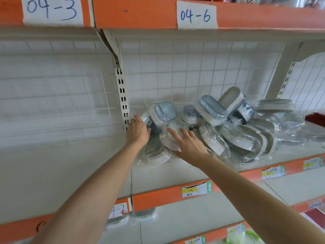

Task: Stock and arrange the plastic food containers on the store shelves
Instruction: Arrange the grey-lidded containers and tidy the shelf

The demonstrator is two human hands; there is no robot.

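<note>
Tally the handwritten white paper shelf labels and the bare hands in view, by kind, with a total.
Handwritten white paper shelf labels: 3
Bare hands: 2, left hand gripping a plastic-wrapped food container, right hand flat
Total: 5

A single head-worn wide-angle camera faced the shelf (175, 173) at close range, pitched slightly downward. Both forearms entered from 6 o'clock. The labelled upper shelf edge (140, 16) crossed at 12 o'clock. No second view was supplied
</note>
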